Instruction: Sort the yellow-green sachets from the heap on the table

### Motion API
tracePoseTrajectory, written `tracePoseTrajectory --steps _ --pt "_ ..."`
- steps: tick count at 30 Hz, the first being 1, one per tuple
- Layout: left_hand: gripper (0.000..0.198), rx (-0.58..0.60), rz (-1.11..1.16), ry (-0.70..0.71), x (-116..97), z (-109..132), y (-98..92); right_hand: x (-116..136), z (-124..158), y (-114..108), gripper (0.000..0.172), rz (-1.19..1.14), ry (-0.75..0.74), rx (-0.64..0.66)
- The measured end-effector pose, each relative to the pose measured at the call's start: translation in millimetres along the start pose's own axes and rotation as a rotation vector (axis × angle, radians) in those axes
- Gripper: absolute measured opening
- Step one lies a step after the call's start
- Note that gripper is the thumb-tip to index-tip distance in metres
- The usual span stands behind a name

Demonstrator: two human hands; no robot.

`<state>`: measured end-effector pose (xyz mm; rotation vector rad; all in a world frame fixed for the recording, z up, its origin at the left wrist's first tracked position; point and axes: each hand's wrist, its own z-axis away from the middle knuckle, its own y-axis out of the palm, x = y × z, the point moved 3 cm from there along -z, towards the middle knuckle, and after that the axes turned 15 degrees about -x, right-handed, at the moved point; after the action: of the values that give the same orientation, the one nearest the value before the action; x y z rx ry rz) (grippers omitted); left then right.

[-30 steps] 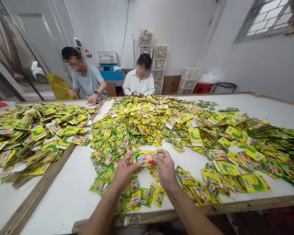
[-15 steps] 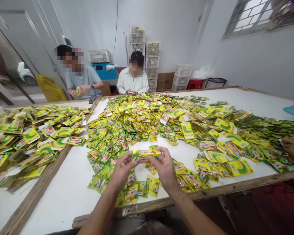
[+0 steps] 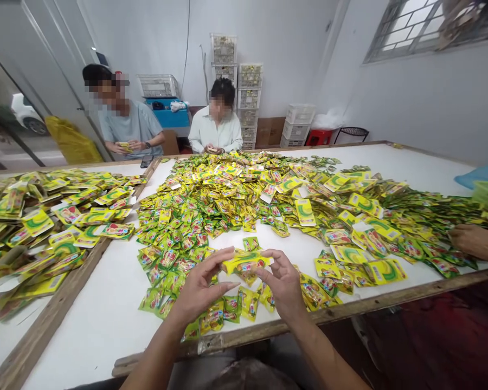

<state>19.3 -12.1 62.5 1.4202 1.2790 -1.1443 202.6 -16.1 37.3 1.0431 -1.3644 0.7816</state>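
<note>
My left hand (image 3: 200, 287) and my right hand (image 3: 283, 284) pinch the two ends of a yellow and green packet (image 3: 244, 262) above the near edge of the white table (image 3: 106, 309). The packet is held almost edge-on, a little above the loose packets. Both hands have thumb and fingers closed on it, the other fingers spread. A small cluster of packets (image 3: 223, 314) lies right under my hands. A large heap of packets (image 3: 244, 195) covers the middle of the table beyond.
Two people sit at the far side, one in a blue shirt (image 3: 132, 127), one in a white shirt (image 3: 216, 134). Another person's hand (image 3: 472, 241) rests among packets at the right. A second table (image 3: 44, 216) on the left carries more packets. Stacked crates (image 3: 236, 81) stand against the wall.
The packet has turned from flat and facing me to nearly edge-on between my fingers. The view has shifted left and down, and another person's hand has come into sight at the right.
</note>
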Motion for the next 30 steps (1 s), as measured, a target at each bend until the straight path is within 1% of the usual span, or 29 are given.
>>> tracePoseTrajectory --steps 2,5,7,9,11,13,15,17,20,25,28,30 --pt "0.038 -0.033 -0.043 -0.029 3.6 -1.5 0.4 -1.2 -1.0 1.0 0.038 0.006 0.026 -0.021" --pt "0.028 -0.103 -0.07 -0.058 10.8 -5.2 2.3 0.2 -1.2 5.8 0.038 0.043 0.036 -0.036" --pt "0.025 -0.151 -0.05 -0.086 16.2 -7.4 3.6 1.5 -2.0 9.0 0.038 0.088 0.042 -0.064" --pt "0.026 -0.166 -0.004 -0.151 21.6 -8.6 4.5 2.1 -4.3 10.7 0.039 0.11 0.066 -0.091" --pt "0.03 -0.151 0.038 -0.231 24.9 -9.0 4.9 2.2 -7.8 11.1 0.04 0.09 0.11 -0.087" --pt "0.042 -0.116 0.07 -0.303 25.0 -9.0 5.4 1.4 -11.2 10.7 0.041 0.052 0.165 -0.069" --pt "0.058 -0.094 0.073 -0.33 22.6 -9.8 6.1 0.2 -13.6 10.3 0.042 0.035 0.198 -0.066" --pt "0.067 -0.096 0.032 -0.32 20.6 -12.1 7.0 -1.3 -14.6 11.2 0.042 0.059 0.196 -0.075" --pt "0.067 -0.126 -0.018 -0.299 21.6 -17.5 7.7 -2.8 -15.0 14.3 0.04 0.126 0.16 -0.085" --pt "0.063 -0.113 0.063 -0.345 25.7 -20.3 6.2 -1.2 -18.4 15.2 0.04 0.126 0.132 -0.111" --pt "0.07 -0.1 0.116 -0.396 26.4 -16.3 4.8 -1.6 -20.6 14.6 0.042 0.13 0.139 -0.125" --pt "0.074 -0.107 0.144 -0.424 27.0 -13.4 4.0 -2.2 -20.9 15.1 0.041 0.12 0.14 -0.096"
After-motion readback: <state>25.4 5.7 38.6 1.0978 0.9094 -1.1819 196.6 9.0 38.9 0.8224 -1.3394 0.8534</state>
